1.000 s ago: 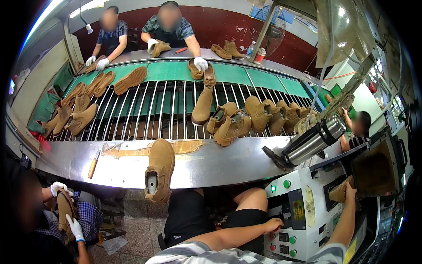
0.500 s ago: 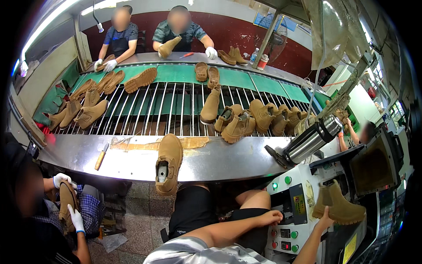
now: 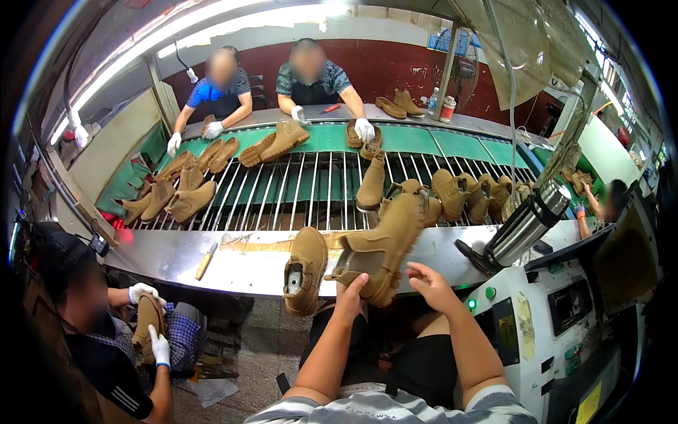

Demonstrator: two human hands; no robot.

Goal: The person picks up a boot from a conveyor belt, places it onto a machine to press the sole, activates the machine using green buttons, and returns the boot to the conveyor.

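Observation:
A tan ankle boot (image 3: 381,244) is held up over the near edge of the metal table. My left hand (image 3: 349,297) grips it at the shaft opening, thumb on the outside. To the right of its sole, my right hand (image 3: 432,286) is open, fingers apart, with nothing in it. Left of the held boot, another tan boot (image 3: 308,265) rests on the table edge, toe away from me, a grey metal piece visible in its opening.
Rows of boots (image 3: 452,192) stand on the roller rack. A wooden-handled knife (image 3: 205,261) lies on the table (image 3: 261,272). At right are a steel thermos (image 3: 526,222) and a white machine (image 3: 530,318). Gloved co-workers handle shoes across the rack and at lower left.
The boot has moved from beside the machine at right to above the table edge, passing from my right hand into my left. Across the rack, a co-worker has put down a boot.

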